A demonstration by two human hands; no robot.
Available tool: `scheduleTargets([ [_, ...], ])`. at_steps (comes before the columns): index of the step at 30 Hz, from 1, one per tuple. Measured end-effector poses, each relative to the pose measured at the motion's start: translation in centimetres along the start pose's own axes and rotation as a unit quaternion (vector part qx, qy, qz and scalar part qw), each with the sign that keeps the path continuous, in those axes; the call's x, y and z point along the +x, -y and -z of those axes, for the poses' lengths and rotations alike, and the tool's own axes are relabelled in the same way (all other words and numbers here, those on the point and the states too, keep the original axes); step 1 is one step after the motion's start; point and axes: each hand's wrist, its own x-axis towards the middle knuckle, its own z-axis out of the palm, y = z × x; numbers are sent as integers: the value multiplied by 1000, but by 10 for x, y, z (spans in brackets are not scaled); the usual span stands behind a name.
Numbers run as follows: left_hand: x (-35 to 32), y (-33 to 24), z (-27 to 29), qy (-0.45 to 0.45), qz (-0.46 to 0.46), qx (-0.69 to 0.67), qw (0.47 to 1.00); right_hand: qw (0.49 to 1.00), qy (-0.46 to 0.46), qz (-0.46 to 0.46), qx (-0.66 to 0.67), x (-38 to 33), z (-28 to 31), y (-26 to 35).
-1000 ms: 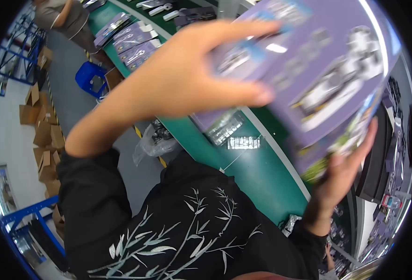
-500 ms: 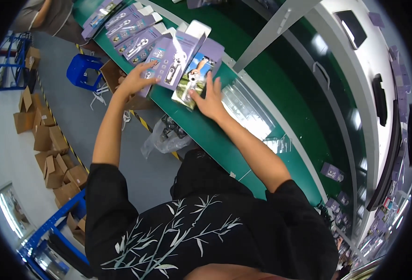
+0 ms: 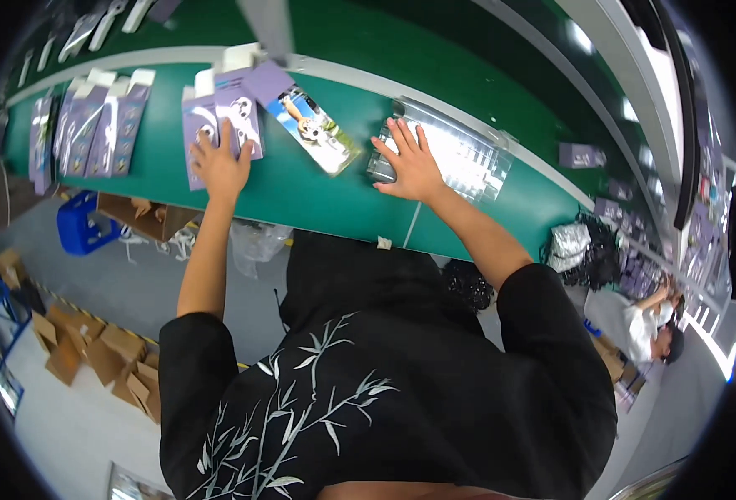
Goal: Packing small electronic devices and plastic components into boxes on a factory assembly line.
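Note:
Fingers spread, my left hand point(image 3: 222, 167) rests on two purple printed boxes point(image 3: 239, 117) that lie side by side with their white end flaps up. Just right of them, a third purple box point(image 3: 309, 125) with a colour photo on its face lies at a slant, touched by neither hand. My right hand point(image 3: 414, 167), also with fingers apart, is on the left end of a stack of clear plastic trays point(image 3: 459, 154), which shine under the light. Whether its fingers press on the plastic I cannot tell.
More purple boxes point(image 3: 101, 125) stand in a row at the table's left. The green table point(image 3: 343, 217) has a raised pale rail along its far side. A blue stool point(image 3: 80, 225) and an open carton point(image 3: 147, 218) are below the left edge. Another person point(image 3: 638, 329) is at the far right.
My view has turned right. My right hand has left the photo-faced box and moved right onto the clear plastic trays. My left hand stays at the purple boxes.

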Motion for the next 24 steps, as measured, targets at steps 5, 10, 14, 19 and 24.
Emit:
scheduleTargets([
  [5,1,17,-26,-8,-63,-90,994,997,-43,-49,50,-67,-8,-60],
  [10,23,-9,-21,54,152,-18,987,844,-284,-453,-34,-129,-5,-172],
  [14,16,-36,-21,80,211,14,974,888,-256,-383,14,-122,-21,-174],
  [19,-27,-44,-2,51,169,-31,984,960,-224,-110,125,3,-1,-52],
  [24,-10,-5,21,81,243,-65,964,968,-16,-171,180,94,1,6],
])
